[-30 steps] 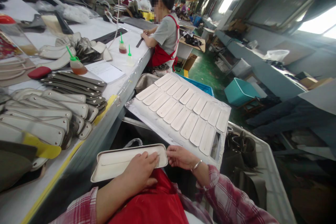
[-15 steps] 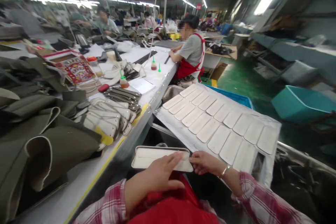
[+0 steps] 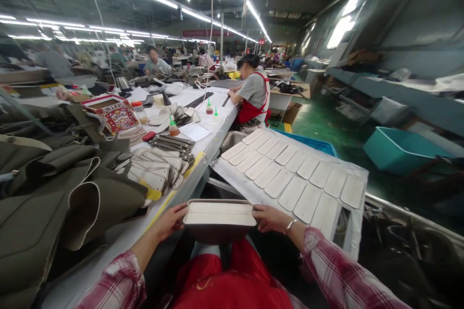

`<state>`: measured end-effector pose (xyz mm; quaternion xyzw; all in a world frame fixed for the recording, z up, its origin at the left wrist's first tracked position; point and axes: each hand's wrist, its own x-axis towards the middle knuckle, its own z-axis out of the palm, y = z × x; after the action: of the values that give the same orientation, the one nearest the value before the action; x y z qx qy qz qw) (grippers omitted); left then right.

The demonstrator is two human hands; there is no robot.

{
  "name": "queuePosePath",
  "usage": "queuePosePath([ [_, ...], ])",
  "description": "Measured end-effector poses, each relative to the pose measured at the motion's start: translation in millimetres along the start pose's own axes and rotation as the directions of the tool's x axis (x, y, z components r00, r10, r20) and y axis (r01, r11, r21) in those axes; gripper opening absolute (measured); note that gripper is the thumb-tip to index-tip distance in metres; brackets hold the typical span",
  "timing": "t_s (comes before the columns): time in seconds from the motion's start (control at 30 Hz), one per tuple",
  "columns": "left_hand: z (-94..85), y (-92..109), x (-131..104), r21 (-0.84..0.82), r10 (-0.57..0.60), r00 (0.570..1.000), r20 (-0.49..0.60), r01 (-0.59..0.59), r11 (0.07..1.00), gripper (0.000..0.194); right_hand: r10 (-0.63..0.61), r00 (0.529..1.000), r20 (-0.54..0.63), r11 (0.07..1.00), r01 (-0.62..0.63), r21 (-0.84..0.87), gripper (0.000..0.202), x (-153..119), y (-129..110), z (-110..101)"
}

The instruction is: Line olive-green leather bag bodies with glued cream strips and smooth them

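Bag (image 3: pixel 219 221) sits between left hand (image 3: pixel 172 219) and right hand (image 3: pixel 268 219), long axis crosswise, fingers of each gripping its near end.

Bottles (image 3: pixel 209 108), pale pieces (image 3: pixel 154 170) on table (image 3: pixel 224 112); panels (image 3: pixel 266 175) on board (image 3: pixel 225 167)

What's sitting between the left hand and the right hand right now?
The head view shows a pale-topped dark piece filling that stretch, with the left hand at one end and the right hand at the other.
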<state>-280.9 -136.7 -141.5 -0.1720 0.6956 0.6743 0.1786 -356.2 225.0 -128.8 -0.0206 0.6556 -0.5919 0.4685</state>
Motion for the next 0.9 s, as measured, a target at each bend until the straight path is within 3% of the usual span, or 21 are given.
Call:
queuePosePath([
  [0.1, 1.3, -6, -5, -0.100, 0.001, 0.999, 0.045, 0.004, 0.995, 0.056, -0.031, 0.999, -0.035, 0.999, 0.032, 0.015, 0.022, -11, 8, 6],
  [0.23, 5.5, -9, -7, -0.050, 0.021, 0.998, 0.058, -0.019, 0.999, 0.058, -0.021, 0.996, -0.082, 0.998, 0.015, -0.061, 0.023, -17, 10, 13],
  [0.4, 2.2, 0, 11, 0.090, 0.044, 0.999, -0.014, -0.042, 0.995, 0.057, -0.053, 0.983, -0.177, 0.989, 0.028, -0.143, 0.026, 2, -1, 7],
  [0.53, -18.6, 11, 29, 0.254, 0.051, 0.992, 0.117, -0.080, 0.964, 0.050, -0.048, 0.992, -0.114, 0.975, 0.022, -0.221, 0.031, 9, -8, -6],
  [0.63, -21.3, 33, 41, 0.488, 0.135, 0.976, 0.172, -0.204, 0.848, 0.050, -0.136, 0.984, -0.118, 0.942, 0.091, -0.322, 0.041, 9, -13, -17],
  [0.7, -5.9, 54, 52, 0.559, 0.177, 0.955, 0.238, -0.284, 0.779, 0.056, -0.252, 0.960, -0.124, 0.899, 0.185, -0.396, 0.052, 13, -17, -22],
  [0.77, 21.8, 74, 65, 0.537, 0.159, 0.911, 0.380, -0.358, 0.764, 0.058, -0.340, 0.935, -0.104, 0.874, 0.273, -0.402, 0.057, 19, -22, -25],
  [0.83, 53.1, 89, 79, 0.496, 0.085, 0.838, 0.539, -0.398, 0.772, 0.056, -0.374, 0.925, -0.062, 0.860, 0.321, -0.395, 0.052, 25, -26, -26],
  [0.9, 78.8, 96, 89, 0.496, 0.036, 0.781, 0.623, -0.431, 0.754, 0.053, -0.403, 0.915, -0.027, 0.814, 0.345, -0.468, 0.039, 28, -29, -25],
])
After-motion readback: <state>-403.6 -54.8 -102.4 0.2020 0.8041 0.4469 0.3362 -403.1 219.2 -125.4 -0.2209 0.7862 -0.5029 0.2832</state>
